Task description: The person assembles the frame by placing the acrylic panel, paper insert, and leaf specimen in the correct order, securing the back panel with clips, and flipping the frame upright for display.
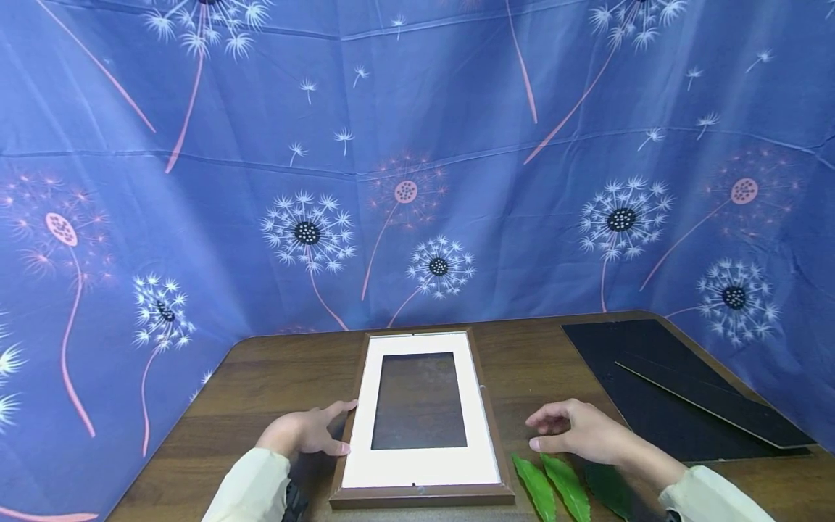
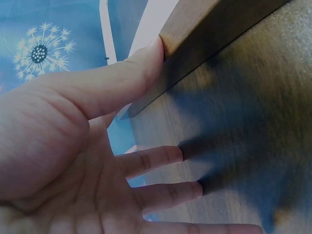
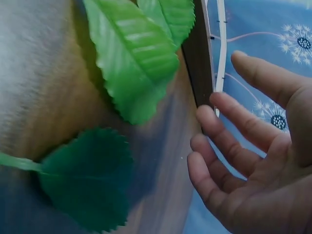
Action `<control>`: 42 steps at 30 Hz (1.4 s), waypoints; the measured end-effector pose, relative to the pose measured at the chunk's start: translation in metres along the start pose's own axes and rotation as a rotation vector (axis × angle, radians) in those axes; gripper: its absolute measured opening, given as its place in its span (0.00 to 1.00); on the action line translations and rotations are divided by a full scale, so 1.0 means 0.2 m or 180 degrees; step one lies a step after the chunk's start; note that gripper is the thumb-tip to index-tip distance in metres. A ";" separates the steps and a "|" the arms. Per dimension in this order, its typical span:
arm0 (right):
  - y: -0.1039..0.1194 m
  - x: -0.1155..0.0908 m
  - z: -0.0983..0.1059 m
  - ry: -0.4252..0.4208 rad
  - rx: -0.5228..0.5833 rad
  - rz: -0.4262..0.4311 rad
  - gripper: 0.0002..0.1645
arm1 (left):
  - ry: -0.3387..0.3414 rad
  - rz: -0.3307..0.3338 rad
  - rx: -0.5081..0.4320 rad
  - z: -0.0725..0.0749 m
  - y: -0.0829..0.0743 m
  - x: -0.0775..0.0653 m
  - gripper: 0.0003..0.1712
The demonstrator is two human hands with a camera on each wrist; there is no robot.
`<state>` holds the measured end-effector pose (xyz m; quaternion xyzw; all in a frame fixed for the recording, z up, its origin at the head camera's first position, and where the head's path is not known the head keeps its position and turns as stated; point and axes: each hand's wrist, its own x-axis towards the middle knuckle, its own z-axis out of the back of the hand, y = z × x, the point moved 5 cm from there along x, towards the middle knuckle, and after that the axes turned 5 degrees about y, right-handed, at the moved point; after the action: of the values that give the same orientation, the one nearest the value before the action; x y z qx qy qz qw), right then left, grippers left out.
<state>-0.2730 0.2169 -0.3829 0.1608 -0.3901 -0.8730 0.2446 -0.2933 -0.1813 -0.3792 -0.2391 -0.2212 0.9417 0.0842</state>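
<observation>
A brown picture frame (image 1: 424, 496) with a white mat (image 1: 480, 435) around a rectangular opening lies flat on the wooden table. My left hand (image 1: 309, 430) touches its left side with the thumb and index finger, the other fingers extended, as the left wrist view shows. To the right of the frame, my right hand (image 1: 590, 433) hovers with loosely bent fingers and holds nothing. Below it lie two bright green leaves (image 1: 536, 487) with toothed edges and a dark green leaf (image 3: 87, 178), partly shadowed in the head view.
A black sheet (image 1: 620, 355) lies at the table's right side, with a narrower dark panel (image 1: 717, 406) resting slanted on it. Behind the wooden table (image 1: 274, 370) hangs a blue cloth (image 1: 496, 181) printed with dandelions, which also runs along both sides.
</observation>
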 end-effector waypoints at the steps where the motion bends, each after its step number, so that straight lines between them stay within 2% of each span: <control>1: -0.01 -0.01 0.00 -0.0020 -0.0026 -0.0030 0.22 | 0.0006 0.0000 -0.0006 0.00 0.00 0.00 0.43; 8: -0.03 -0.05 -0.04 -0.0138 -0.0100 -0.0181 0.23 | 0.0052 0.0023 -0.0099 -0.01 0.01 0.00 0.43; 15: -0.02 -0.07 -0.09 -0.0262 -0.0217 -0.0162 0.20 | 0.0043 0.0075 -0.0126 -0.01 0.01 0.00 0.46; 20: -0.01 -0.08 -0.12 -0.0321 -0.0271 -0.0313 0.19 | 0.0054 0.0090 -0.0134 -0.01 0.01 0.00 0.46; 26: 0.00 -0.09 -0.15 -0.0311 -0.0335 -0.0492 0.23 | 0.0066 0.0098 -0.0217 -0.01 0.01 0.00 0.46; 34: 0.00 -0.09 -0.18 -0.0377 -0.0737 -0.0531 0.31 | 0.0069 0.0110 -0.0227 -0.02 0.02 0.00 0.46; 42: 0.02 -0.08 -0.21 -0.0491 -0.1046 -0.0730 0.29 | 0.0080 0.0111 -0.0228 -0.02 0.02 0.00 0.46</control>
<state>-0.2389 0.1970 -0.4055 0.0948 -0.2392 -0.9567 0.1360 -0.2921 -0.1836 -0.3846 -0.2576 -0.2495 0.9314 0.0619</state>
